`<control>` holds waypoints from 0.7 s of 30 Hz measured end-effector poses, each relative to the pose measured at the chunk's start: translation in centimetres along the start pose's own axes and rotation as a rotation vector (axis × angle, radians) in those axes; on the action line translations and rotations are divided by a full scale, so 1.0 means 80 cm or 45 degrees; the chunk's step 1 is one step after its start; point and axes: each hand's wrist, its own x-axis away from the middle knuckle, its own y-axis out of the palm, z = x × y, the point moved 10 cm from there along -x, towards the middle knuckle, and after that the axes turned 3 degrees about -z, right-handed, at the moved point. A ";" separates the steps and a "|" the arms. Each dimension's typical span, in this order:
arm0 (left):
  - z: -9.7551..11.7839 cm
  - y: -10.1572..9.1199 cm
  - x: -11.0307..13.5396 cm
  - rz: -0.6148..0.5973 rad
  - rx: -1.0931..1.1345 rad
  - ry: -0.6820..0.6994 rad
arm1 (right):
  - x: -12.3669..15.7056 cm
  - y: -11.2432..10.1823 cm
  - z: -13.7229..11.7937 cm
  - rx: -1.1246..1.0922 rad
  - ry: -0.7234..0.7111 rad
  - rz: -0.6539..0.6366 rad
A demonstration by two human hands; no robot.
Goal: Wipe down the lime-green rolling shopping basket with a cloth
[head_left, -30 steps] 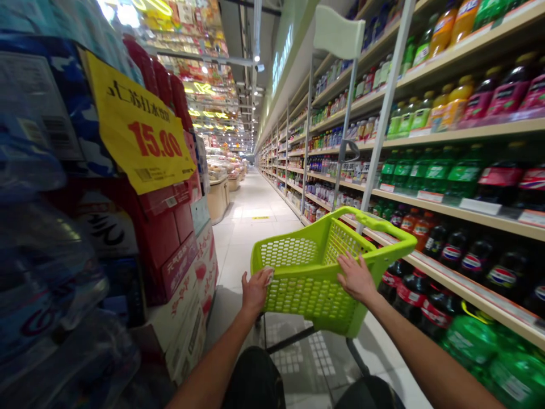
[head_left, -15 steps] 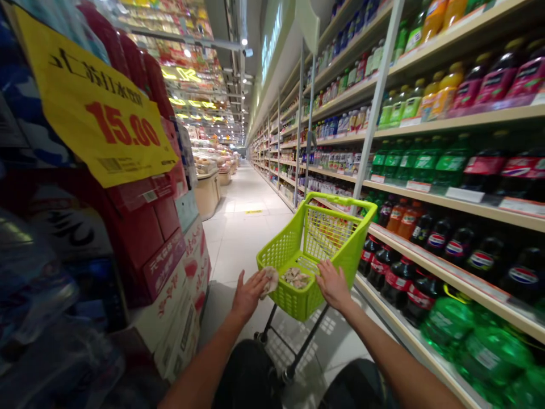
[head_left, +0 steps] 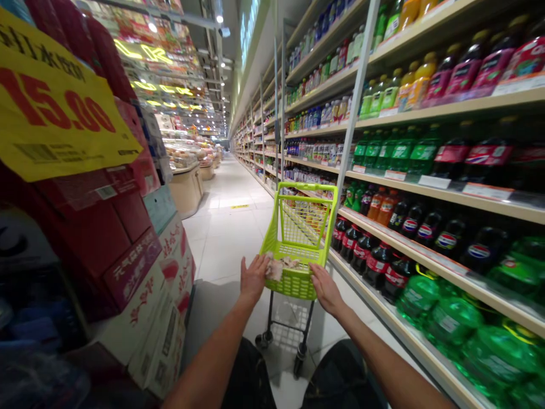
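Lime-green perforated plastic cart (head_left: 293,287) swung square between your left grip (head_left: 252,278), holding crumpled off-white cloth (head_left: 275,269), and right grip (head_left: 326,288), touching it, closure unclear. Turn looks done; can't tell what's left.

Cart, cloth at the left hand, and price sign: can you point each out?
Cart (head_left: 293,286), head view: wall facing the camera.
Cloth (head_left: 275,268), head view: its middle.
Price sign (head_left: 63,107), head view: its yellow face.

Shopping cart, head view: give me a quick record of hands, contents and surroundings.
Cart: lime-green plastic, wheeled
Left hand: holding crumpled pale cloth at cart's near edge
Right hand: touching cart's near right corner
Contents: crumpled pale material, kind unclear
Right side: shelved soft drinks, including Pepsi bottles
Left side: stacked cartons, yellow 15.00 price sign
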 end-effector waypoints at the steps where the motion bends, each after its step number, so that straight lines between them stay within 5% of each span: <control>1: 0.004 0.002 -0.002 -0.026 0.000 -0.017 | -0.001 -0.001 0.001 0.008 0.015 0.010; 7: 0.127 0.029 0.007 -0.067 0.106 0.431 | -0.002 0.003 -0.008 0.094 0.008 0.008; 9: 0.118 0.027 0.010 -0.075 0.106 0.419 | 0.001 0.004 -0.006 0.116 0.030 -0.014; 13: 0.022 0.003 0.008 -0.082 0.033 0.082 | 0.004 0.003 -0.005 0.086 0.039 0.005; 15: 0.001 -0.001 0.009 -0.093 0.035 -0.014 | 0.005 0.003 -0.007 0.089 0.047 0.024; 21: 0.096 0.034 0.003 -0.152 0.351 0.160 | 0.002 0.005 -0.045 0.311 -0.066 -0.016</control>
